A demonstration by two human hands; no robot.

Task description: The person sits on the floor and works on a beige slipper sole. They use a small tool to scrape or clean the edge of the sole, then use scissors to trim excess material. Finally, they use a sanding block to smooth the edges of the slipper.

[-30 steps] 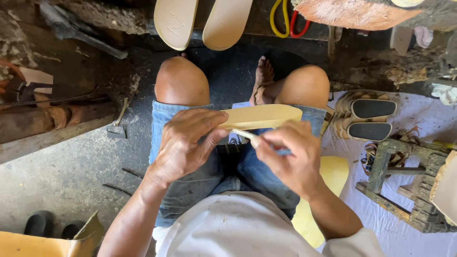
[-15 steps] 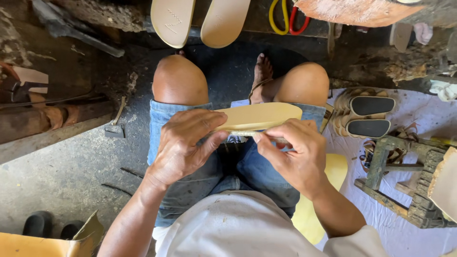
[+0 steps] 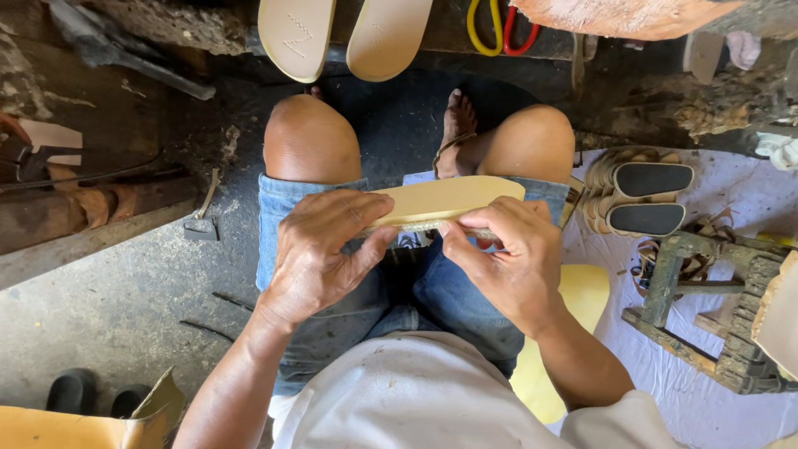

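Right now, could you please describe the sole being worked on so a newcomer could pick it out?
Start at the seated person's denim shorts. Just above the lap, the left hand and right hand pinch a pale tan sole held flat. Unlike the two soles lying past the knees, it is in hand.

Dark gritty concrete floor [image 3: 108, 308]; white sheet [image 3: 715, 416] right; worn wooden stool [image 3: 715, 291].

Sole [image 3: 449, 199] on lap between both hands, sandals [image 3: 640, 198] right, hammer [image 3: 202, 218] left
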